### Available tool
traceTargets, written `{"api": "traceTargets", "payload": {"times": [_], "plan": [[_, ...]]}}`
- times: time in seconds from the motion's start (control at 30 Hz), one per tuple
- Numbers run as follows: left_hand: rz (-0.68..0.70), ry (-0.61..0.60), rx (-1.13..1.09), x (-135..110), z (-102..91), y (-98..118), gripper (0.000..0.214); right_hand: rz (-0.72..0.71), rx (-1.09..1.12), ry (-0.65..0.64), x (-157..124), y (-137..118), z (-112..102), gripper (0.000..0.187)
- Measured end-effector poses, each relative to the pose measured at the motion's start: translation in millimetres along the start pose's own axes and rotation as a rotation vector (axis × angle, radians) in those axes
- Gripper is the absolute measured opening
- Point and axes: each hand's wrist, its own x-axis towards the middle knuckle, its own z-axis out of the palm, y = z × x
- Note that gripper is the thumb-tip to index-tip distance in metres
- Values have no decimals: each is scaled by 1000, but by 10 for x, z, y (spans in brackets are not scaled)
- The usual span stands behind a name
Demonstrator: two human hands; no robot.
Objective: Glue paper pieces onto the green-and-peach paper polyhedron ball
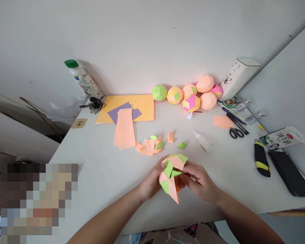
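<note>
A partly open paper ball (164,178) of peach and green folded pieces is held above the front of the table. My left hand (151,181) wraps round its left side, thumb on the upper edge. My right hand (199,179) pinches the ball's right side, by a green flap at a gap in the shell. One peach point hangs down at the front. Just beyond my hands lie a loose green piece (182,145), a small peach folded piece (170,137) and a cluster of peach and green pieces (148,147). The fingers behind the ball are hidden.
Finished paper balls (159,93) line the wall. Peach strips (124,130) lie over yellow sheets (144,106). A glue bottle (202,140), scissors (236,133), a utility knife (261,158) and a phone (291,173) lie to the right. A white bottle (86,81) stands back left.
</note>
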Motion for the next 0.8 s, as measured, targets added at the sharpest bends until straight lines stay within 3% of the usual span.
{"api": "traceTargets", "payload": {"times": [0.27,0.57,0.8], "plan": [[-10,21,40,1,-6,-6,46,23,-22,4,6,-25,-5,20],[-7,47,108,1,3,23,43,-88,-96,-14,1,0,-32,30],[-20,32,89,-7,-30,-5,46,105,113,10,-19,19,-7,16]]}}
